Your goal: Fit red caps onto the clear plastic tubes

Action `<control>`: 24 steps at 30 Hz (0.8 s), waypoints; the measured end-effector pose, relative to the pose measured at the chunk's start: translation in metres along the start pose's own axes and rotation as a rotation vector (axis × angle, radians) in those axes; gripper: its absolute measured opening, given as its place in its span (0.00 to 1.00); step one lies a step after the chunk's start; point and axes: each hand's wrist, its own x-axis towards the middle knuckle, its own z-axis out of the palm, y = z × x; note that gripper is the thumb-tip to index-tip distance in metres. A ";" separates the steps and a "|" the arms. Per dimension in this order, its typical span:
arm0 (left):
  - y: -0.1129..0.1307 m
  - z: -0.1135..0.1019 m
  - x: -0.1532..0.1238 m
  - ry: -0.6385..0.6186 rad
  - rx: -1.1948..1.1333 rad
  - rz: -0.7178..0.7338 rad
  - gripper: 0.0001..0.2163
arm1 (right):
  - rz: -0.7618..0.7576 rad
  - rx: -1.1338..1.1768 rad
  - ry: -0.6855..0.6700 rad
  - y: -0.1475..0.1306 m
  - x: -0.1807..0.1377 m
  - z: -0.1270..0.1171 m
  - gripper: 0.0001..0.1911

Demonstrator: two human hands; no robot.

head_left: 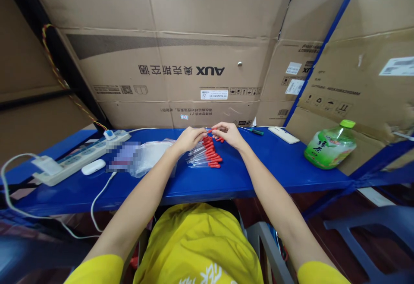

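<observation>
At the back of the blue table, my left hand [191, 139] and my right hand [230, 135] meet with fingertips pinched. Between them is a small dropper with a red rubber bulb [211, 131]; my fingers hide most of it. Just below lies a row of several clear droppers [199, 156], side by side, their red bulbs [212, 153] pointing right and thin tubes pointing left. A few more red bulbs [220, 139] show under my right hand. Beside my left forearm rests a clear plastic bag [150, 156].
On the left are a white power strip [80, 156], a white oval case [93, 167] and cables. To the right are a green screwdriver [255, 131], a pale phone [283, 135] and a green drink bottle [331, 146]. Cardboard sheets [181, 7] wall the back.
</observation>
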 end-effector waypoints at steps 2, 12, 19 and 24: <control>-0.001 0.000 0.001 0.003 0.000 0.023 0.18 | 0.001 0.008 0.002 0.001 0.000 0.000 0.22; 0.002 0.002 0.002 0.036 -0.077 0.033 0.17 | 0.014 0.106 0.016 0.003 0.001 0.004 0.22; 0.004 -0.002 0.003 0.030 -0.132 0.038 0.18 | 0.028 0.147 0.018 0.003 0.000 0.006 0.22; 0.007 -0.004 0.004 0.022 -0.142 0.020 0.17 | 0.032 0.161 0.017 0.004 0.001 0.007 0.23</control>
